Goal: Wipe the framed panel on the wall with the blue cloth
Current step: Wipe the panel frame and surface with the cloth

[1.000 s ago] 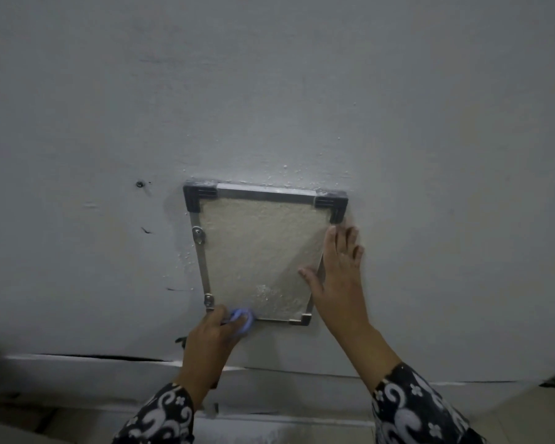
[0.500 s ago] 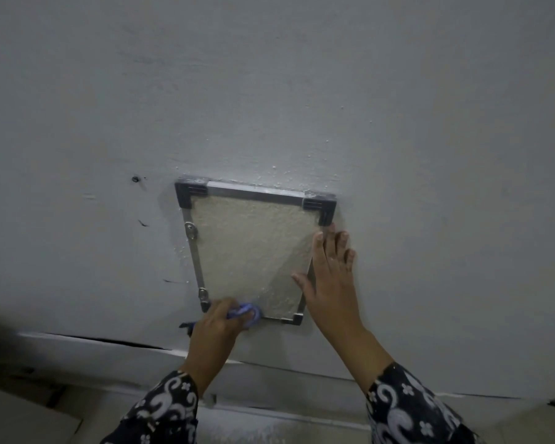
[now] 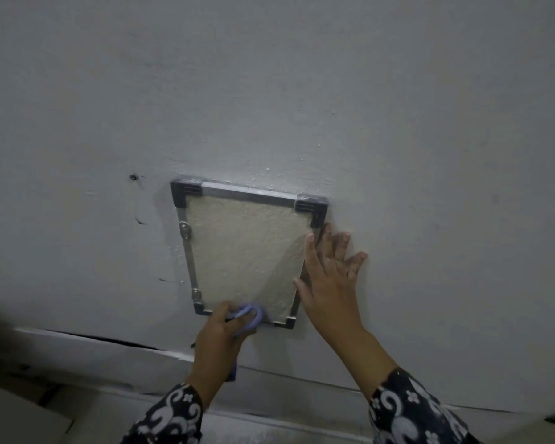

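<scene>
A: Framed panel (image 3: 247,251), fixed flat on the grey wall (image 3: 302,91), with its long axis running up and down. The top edge is the wide one from this angle, and the sides narrow toward the near, lower edge.

B: And the frame itself?

A: A thin metal rim with dark corner pieces at the top left and top right, and smaller metal corners at the bottom. Two small metal brackets sit on the left rail, one high and one low. The inside is a pale, rough, grainy surface. I can't read any writing or label anywhere on it.

B: Where's the blue cloth (image 3: 250,315)?

A: It's bunched in the left hand (image 3: 221,331), fingers curled round it, pressed against the lower edge of the panel a little left of the middle. A bit of blue also shows under the wrist.

B: And the right hand (image 3: 330,283)?

A: It's flat and spread, holding nothing. The palm is on the wall just right of the frame, the forefinger and thumb lie over the right rail, and the other fingers point up toward the top-right corner piece.

B: Anything else?

A: Both sleeves are dark with a white floral print. There's a small dark hole (image 3: 133,177) in the wall, up and left of the frame, and a long crack (image 3: 103,339) runs across below it.
</scene>
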